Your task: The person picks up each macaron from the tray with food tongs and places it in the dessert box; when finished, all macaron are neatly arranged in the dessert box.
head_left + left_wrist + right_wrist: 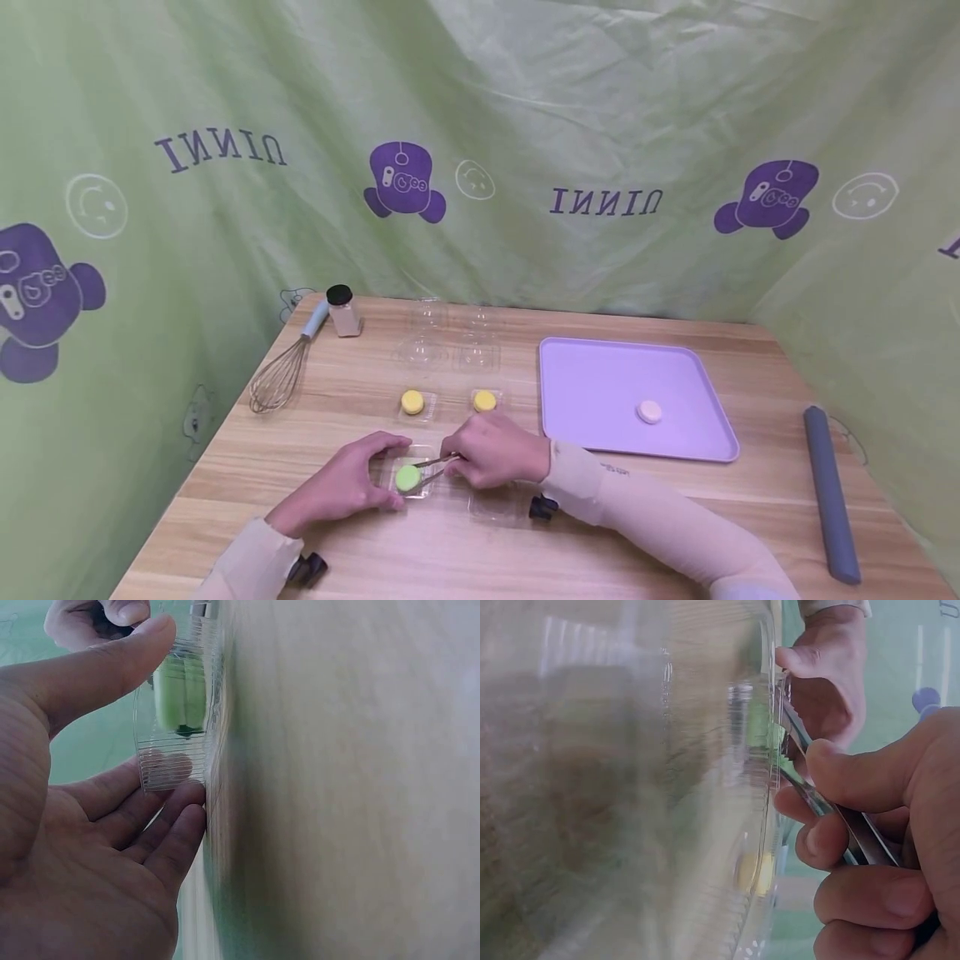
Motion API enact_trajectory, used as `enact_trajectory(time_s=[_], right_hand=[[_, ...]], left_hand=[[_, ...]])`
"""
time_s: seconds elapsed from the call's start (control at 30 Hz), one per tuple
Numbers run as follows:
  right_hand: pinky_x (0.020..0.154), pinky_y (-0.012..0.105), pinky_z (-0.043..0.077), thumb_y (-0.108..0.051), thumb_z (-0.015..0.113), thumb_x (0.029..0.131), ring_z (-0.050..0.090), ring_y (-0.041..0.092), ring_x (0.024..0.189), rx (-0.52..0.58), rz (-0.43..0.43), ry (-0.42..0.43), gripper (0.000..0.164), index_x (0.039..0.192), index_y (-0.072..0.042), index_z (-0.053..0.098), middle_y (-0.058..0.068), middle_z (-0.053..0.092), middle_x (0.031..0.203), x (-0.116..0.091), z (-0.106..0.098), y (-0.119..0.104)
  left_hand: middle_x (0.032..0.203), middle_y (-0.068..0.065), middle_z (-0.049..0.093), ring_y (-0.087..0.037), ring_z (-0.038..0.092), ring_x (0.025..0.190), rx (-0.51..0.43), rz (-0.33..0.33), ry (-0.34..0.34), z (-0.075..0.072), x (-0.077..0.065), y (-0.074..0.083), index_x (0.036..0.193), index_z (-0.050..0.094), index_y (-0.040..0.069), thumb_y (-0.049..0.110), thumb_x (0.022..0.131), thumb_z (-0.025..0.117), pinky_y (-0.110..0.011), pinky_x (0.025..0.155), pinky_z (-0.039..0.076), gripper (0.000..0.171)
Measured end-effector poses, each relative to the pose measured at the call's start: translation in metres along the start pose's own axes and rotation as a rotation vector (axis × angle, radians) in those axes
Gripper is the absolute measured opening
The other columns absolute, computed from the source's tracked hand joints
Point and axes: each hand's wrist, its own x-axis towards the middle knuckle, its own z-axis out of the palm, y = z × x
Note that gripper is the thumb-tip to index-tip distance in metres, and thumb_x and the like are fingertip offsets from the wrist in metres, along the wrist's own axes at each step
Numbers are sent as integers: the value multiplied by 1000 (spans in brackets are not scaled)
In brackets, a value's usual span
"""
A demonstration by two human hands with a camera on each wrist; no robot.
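Observation:
My right hand [491, 450] grips metal tongs [862, 836], and their tips reach to either side of a green macaron [408, 478]. The macaron sits in a small clear plastic box [161, 774] on the table. Around that box my left hand [347, 483] curls, thumb on one side and fingers on the other. Two yellow macarons [412, 402] lie in clear box bases farther back, one of them just beyond my right hand. A pale pink macaron [649, 412] rests on the purple tray [592, 375].
Clear domed lids [422, 352] stand behind the yellow macarons. At the back left are a whisk [281, 379] and a black-capped jar [345, 313]. A grey rolling pin [831, 496] lies along the right edge. Another clear container [495, 506] sits beneath my right wrist.

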Motion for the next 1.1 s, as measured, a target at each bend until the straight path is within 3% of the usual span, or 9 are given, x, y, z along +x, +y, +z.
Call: enact_trajectory(time_s=[1.1], right_hand=[[43,9,33,-31,70,93,42,-6,50,-20,82,-36,10,88,-22,73,-16,64,67,5,-4,-7]], left_hand=[[131,1,67,-23,62,121,13,13,-17,-3,3,-2,138,59,14,39,67,92,-51,108,51,82]])
